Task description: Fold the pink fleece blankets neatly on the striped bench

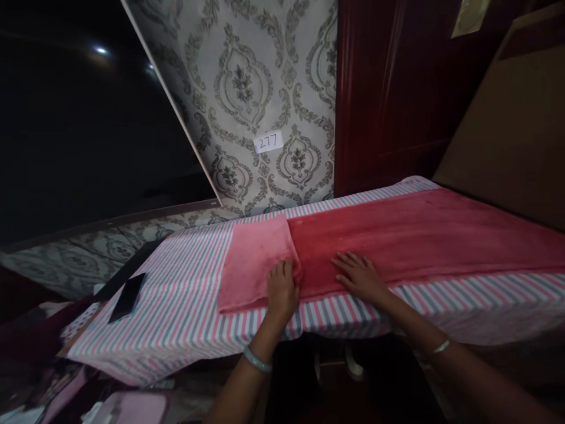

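Note:
A long red plush cloth (410, 235), which looks like a towel or blanket, lies lengthwise on the table. Its left end is folded over, making a lighter pink layer (253, 259) on top. My left hand (282, 288) rests on the folded layer near its right edge, fingers close together and slightly bent, palm down. To the right, my right hand (359, 277) presses flat on the single layer with its fingers spread. A bracelet circles each wrist.
A striped sheet (176, 288) covers the table. A dark phone (128, 297) lies at its left. Behind stand a large black screen (88, 118), patterned wallpaper with a "277" label (268, 142), a dark red door (392, 88) and a brown panel (516, 129) at right.

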Demonstrator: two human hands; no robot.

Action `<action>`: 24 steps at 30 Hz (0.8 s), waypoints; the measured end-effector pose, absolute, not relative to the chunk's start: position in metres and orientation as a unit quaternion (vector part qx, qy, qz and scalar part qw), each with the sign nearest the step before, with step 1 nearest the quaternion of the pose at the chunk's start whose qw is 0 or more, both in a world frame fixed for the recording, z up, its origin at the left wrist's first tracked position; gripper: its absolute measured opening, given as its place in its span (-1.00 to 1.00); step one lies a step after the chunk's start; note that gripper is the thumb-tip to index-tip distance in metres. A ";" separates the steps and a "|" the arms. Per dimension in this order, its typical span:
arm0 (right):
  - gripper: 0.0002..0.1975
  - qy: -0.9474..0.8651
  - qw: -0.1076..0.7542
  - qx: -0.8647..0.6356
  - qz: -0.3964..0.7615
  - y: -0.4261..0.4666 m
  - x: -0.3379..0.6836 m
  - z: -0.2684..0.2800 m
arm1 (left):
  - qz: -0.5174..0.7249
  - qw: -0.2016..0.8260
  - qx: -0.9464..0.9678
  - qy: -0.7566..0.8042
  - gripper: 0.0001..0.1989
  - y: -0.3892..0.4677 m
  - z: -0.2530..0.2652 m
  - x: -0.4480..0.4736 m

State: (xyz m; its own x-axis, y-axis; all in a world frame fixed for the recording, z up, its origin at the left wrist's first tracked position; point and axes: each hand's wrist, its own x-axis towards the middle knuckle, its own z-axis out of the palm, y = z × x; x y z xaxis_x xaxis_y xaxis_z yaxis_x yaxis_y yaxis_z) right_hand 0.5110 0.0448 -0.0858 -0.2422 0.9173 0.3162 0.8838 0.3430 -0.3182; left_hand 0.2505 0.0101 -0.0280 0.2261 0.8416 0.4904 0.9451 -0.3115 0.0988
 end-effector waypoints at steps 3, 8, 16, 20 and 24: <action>-0.50 -0.767 0.326 -0.539 0.118 0.062 0.502 -0.073 | -0.271 0.104 -0.754 -0.589 -0.43 0.008 -0.039 0.246; -0.52 -0.621 0.444 -0.486 0.426 0.101 0.463 -0.042 | -0.373 0.075 -0.770 -0.511 -0.58 0.016 -0.047 0.236; -0.43 -0.483 0.411 -0.465 0.618 0.164 0.397 -0.011 | -0.433 0.109 -0.762 -0.469 -0.56 0.015 -0.043 0.227; -0.44 -0.500 0.423 -0.458 0.602 0.185 0.374 -0.010 | -0.409 0.115 -0.768 -0.479 -0.51 0.013 -0.049 0.230; -0.38 -0.522 0.445 -0.472 0.553 0.206 0.360 -0.008 | -0.404 0.114 -0.765 -0.488 -0.48 0.013 -0.047 0.232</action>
